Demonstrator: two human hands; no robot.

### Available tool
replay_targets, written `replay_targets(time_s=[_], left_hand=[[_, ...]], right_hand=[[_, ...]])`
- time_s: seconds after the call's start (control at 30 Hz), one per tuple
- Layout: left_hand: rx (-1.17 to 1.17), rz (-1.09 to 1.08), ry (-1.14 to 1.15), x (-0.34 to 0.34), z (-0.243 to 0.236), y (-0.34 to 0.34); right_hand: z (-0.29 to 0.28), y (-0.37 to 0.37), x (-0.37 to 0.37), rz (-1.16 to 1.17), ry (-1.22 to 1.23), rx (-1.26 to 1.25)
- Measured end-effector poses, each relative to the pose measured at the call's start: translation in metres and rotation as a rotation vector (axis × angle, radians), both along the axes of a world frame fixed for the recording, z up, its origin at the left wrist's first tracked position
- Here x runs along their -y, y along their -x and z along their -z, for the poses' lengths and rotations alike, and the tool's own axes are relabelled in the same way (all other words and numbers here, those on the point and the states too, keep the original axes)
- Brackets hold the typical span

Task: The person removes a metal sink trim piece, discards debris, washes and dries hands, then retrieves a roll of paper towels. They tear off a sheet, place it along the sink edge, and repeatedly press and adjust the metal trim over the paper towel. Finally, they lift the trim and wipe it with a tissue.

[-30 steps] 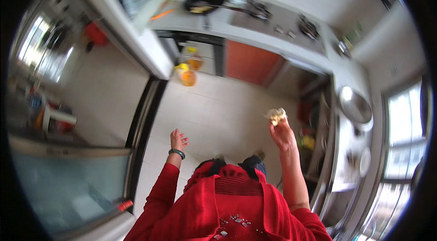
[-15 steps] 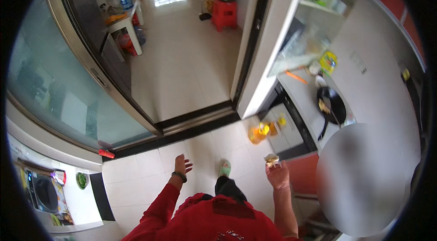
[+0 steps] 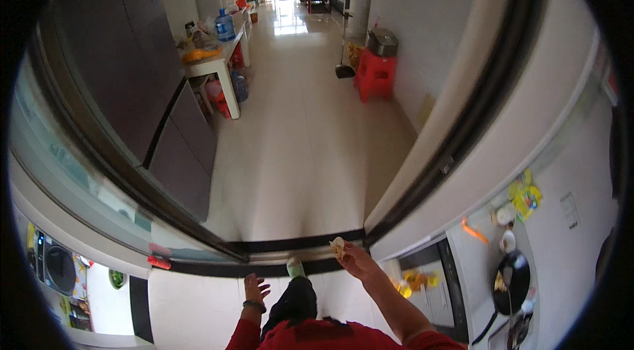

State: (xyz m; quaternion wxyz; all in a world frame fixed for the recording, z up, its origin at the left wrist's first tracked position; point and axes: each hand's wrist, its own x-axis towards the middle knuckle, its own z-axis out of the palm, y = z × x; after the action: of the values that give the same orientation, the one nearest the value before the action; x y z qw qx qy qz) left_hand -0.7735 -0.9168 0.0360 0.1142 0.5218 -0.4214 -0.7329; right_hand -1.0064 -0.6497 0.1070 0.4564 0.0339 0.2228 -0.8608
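Observation:
My right hand (image 3: 356,263) is held out in front of me at the doorway, its fingers closed round a small, pale, crumpled piece (image 3: 338,247). What that piece is I cannot make out; it looks whitish with a brownish tinge. Lower and to the left, my left hand (image 3: 255,292) hangs with its fingers apart and nothing in it. A dark band circles the left wrist. Between the hands, my foot in a light green slipper (image 3: 294,267) is at the door sill (image 3: 304,254).
A grey fridge (image 3: 168,99) and a cluttered white table (image 3: 231,89) line the left beyond the sill. On the right stands a red stool (image 3: 376,76) bearing a pot. Beside me are yellow oil bottles (image 3: 419,280) and a counter with a black pan (image 3: 512,284).
I have stepped forward to the sill, and my view has lifted toward the far room. My right hand has swung inward and forward with the pale piece. The left hand stays low.

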Motion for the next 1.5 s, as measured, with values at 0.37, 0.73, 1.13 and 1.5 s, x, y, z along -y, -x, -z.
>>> replay_targets(time_s=[0.37, 0.73, 1.13, 1.5], left_hand=[[-0.022, -0.041, 0.058, 0.204, -0.028, 0.289], [-0.142, 0.220, 0.100, 0.290, -0.076, 0.668], [-0.068, -0.098, 0.060, 0.431, -0.060, 0.923], [-0.047, -0.006, 0.106, 0.622, -0.077, 1.273]], right_hand=[[-0.012, 0.287, 0.138, 0.150, -0.184, 0.228], [0.017, 0.591, 0.200, 0.350, -0.115, 0.352], [-0.008, 0.970, 0.388, 0.108, 0.123, 0.141], [0.020, 1.264, 0.512, 0.262, -0.038, 0.290]])
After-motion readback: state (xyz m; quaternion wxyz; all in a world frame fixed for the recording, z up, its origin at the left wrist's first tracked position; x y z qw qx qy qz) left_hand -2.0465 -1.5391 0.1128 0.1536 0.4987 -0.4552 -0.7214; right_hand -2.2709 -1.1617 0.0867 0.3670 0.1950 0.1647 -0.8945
